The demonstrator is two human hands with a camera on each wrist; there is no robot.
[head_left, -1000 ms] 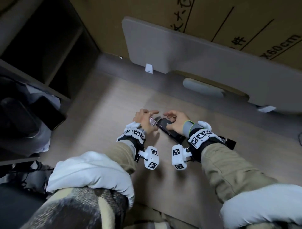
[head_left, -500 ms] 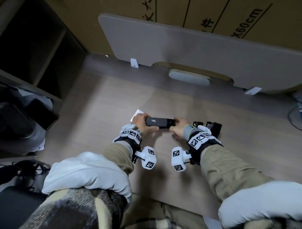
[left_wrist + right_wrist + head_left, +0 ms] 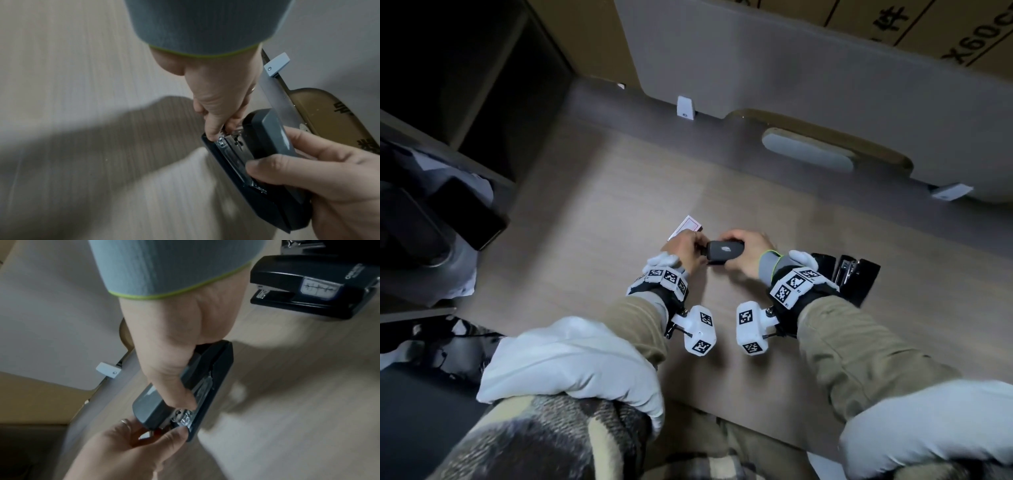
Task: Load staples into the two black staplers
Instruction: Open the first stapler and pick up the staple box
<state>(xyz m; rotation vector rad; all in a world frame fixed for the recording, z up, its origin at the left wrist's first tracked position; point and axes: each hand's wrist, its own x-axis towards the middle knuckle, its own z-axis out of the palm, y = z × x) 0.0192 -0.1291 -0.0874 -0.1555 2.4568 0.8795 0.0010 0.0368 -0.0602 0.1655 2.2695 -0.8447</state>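
Both hands [image 3: 748, 251] around stapler [image 3: 724, 251]

Both hands curled — left [image 3: 686, 249], right [image 3: 748, 254] — grips closed.

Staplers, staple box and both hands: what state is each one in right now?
grey-topped stapler: held by both hands, metal magazine showing at its front end.
left hand: pinches that stapler's front end.
right hand: grips its body.
labelled black stapler: closed, on the desk.
open black stapler: lid swung back, metal showing.
staple box: on the desk; open or shut unclear.
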